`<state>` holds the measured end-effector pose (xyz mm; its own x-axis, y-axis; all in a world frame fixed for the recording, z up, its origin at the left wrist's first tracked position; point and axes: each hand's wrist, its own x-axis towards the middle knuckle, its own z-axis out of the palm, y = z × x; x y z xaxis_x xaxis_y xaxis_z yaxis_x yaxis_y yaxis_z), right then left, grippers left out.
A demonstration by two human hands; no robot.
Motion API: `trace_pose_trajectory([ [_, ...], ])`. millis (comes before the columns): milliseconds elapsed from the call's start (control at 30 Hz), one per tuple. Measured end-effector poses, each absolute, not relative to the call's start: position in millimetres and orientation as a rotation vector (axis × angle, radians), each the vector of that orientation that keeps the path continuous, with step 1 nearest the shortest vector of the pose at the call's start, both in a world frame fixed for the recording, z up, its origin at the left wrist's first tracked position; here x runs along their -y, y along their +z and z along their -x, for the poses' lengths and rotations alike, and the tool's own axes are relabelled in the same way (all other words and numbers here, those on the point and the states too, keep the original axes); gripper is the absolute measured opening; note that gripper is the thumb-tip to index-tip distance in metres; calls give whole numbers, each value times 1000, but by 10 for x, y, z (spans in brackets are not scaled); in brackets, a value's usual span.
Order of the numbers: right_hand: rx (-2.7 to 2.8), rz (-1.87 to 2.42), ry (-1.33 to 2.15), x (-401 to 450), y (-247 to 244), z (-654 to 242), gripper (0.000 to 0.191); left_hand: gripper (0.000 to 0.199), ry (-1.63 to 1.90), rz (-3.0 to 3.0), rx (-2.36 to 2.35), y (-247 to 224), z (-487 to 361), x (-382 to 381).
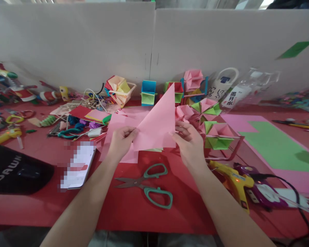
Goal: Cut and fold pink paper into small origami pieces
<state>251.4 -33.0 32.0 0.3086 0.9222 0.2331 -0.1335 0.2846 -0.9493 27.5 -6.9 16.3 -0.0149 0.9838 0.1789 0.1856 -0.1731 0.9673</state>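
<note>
Two edges of the pink paper (157, 127) are gripped, the sheet raised between my pinched left hand (122, 140) and looser, half-curled right hand (192, 142); uneven pull could crease it, and dropped wrists could nudge the spread scissors (136, 183) lying below my hands.

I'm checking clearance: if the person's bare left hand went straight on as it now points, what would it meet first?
The left hand would likely meet the pink paper sheet with a pointed top first, since it pinches that sheet's edge; depth beyond is unclear.
</note>
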Motion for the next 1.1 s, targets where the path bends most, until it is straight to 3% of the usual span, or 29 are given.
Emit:
trace_pose_trajectory([
  [167,1053,1007,996,333,339,-2501,49,32,1281,-1520,-1293,161,-213,45],
  [500,1111,1086,987,295,231,-2569,21,29,1228,-1484,-1197,174,-200,47],
  [767,1235,1163,873,337,307,-2583,22,23,1094,-1464,-1142,254,-181,59],
  [1100,1241,1067,1141,378,337,-2556,22,27,1243,-1510,-1230,276,-183,73],
])
